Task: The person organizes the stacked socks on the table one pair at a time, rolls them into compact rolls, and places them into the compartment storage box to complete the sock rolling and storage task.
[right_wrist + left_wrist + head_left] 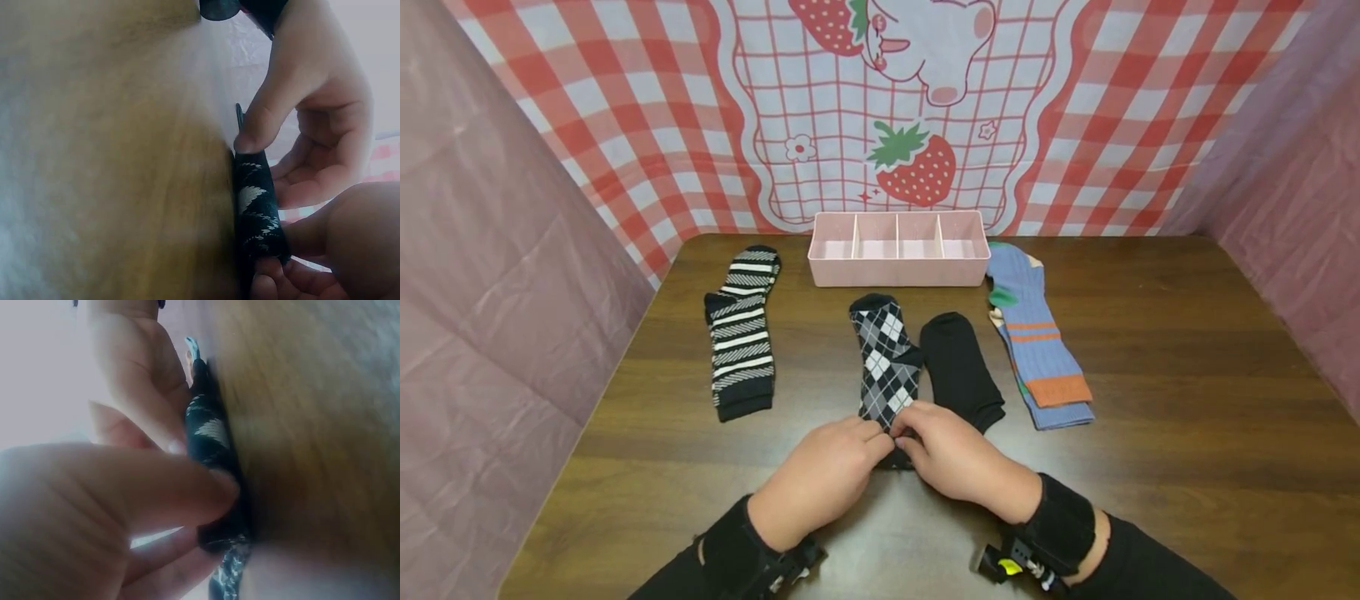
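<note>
An argyle sock (883,358) in black, grey and white lies on the table, toe away from me, its near end under both hands. My left hand (831,467) pinches the left side of that end. My right hand (958,458) pinches the right side, fingertips close to the left ones. In the left wrist view, the near edge of the sock (209,434) looks thick and rounded, with the left thumb (206,490) pressed on it. The right wrist view shows both hands' thumbs on this edge of the sock (253,200). Fingers hide part of it.
Right of the argyle sock lies a black sock (958,367). Farther right are blue socks (1037,333) with orange bands, layered together. A black-and-white striped sock (745,333) lies at left. The pink four-section box (898,273) stands at the table's back edge, before a checked cloth (1120,108).
</note>
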`<action>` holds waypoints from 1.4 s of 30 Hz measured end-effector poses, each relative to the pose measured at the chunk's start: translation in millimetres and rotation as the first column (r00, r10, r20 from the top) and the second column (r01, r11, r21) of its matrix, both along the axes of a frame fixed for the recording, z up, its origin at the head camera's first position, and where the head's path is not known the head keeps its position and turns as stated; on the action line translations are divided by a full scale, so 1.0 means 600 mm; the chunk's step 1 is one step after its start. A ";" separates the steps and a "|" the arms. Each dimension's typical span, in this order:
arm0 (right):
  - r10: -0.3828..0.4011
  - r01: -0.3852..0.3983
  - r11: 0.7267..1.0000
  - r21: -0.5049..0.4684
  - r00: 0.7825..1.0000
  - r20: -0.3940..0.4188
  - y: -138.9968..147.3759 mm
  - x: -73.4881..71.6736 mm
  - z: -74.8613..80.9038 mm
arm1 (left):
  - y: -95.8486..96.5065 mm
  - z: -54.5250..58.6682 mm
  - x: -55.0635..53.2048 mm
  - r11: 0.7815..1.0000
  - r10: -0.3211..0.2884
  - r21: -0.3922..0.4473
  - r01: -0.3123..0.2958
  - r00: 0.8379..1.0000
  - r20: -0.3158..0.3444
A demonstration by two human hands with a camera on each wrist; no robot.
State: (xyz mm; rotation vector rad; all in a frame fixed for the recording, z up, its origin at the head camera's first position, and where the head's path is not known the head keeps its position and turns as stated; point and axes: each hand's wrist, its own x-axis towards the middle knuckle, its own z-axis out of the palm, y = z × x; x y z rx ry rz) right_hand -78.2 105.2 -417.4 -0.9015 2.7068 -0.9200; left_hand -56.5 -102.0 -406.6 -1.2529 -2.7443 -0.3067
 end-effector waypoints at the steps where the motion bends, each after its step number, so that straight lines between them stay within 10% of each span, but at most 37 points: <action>1: 0.002 -0.002 1.000 0.001 1.000 -0.003 0.000 0.000 0.000 | 0.000 -0.001 -0.001 1.000 0.007 0.002 -0.007 1.000 0.000; 12: 0.027 -0.027 0.996 0.080 1.000 -0.010 -0.003 0.009 0.019 | -0.006 -0.003 -0.011 0.996 0.028 0.077 -0.035 0.995 0.092; 26: 0.126 -0.062 0.965 0.254 0.962 -0.241 -0.005 0.031 0.041 | -0.016 -0.010 -0.021 0.970 0.067 0.204 -0.129 0.956 0.287; 42: 0.050 -0.052 0.997 0.060 0.998 0.027 -0.004 0.015 0.026 | -0.015 -0.014 -0.015 0.964 0.026 0.253 -0.081 0.977 0.214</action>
